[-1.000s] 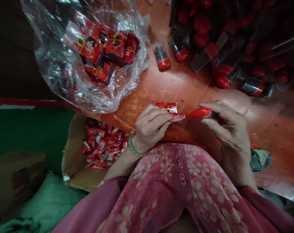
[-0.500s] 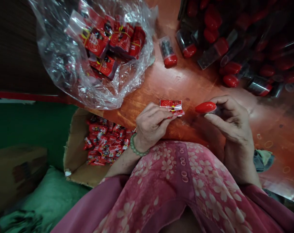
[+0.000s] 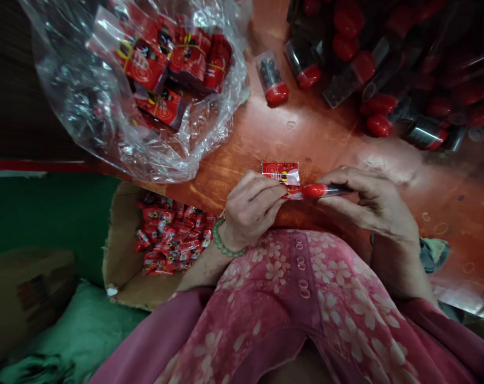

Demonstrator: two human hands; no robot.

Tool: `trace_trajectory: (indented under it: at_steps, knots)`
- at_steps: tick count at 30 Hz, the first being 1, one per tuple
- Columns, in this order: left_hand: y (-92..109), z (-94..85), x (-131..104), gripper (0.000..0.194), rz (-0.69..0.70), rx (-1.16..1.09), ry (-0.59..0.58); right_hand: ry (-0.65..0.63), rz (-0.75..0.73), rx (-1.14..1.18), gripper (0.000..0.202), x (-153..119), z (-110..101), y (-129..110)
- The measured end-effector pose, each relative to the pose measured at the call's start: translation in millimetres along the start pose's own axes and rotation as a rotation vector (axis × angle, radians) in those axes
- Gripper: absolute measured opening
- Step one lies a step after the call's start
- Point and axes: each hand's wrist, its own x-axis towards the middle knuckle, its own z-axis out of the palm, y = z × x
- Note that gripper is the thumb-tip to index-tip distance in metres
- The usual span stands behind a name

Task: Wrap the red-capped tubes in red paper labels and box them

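Glossy red, rounded cap on a see-through container, pinched in the right hand over the scuffed reddish table. Its tip's right at the thin printed sleeve the left hand is pinching; can't tell if it's inside, tbh. Crinkly clear bag is cut off up top, container pile mostly lost in shadow.

Red packets, lettering seemingly illegible.
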Motion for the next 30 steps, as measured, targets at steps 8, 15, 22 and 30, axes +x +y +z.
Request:
trace_trajectory:
  at_steps: [8,15,22,30]
  knots:
    - [-4,2.2,-2,0.002,-0.017,-0.042,-0.091,-0.211,-0.042,-0.319,0.024,5,-10,0]
    - [-5,1.8,-1,0.006,-0.001,0.002,-0.148,-0.298,-0.028,-0.462,0.028,7,-13,-7]
    - [-4,1.0,-3,0.016,-0.003,0.054,-0.317,-0.392,0.014,-0.518,0.029,15,-12,-19]
    - [0,-3.7,2,0.018,-0.078,-0.052,-0.404,-0.465,0.003,-0.394,0.032,25,-13,-21]
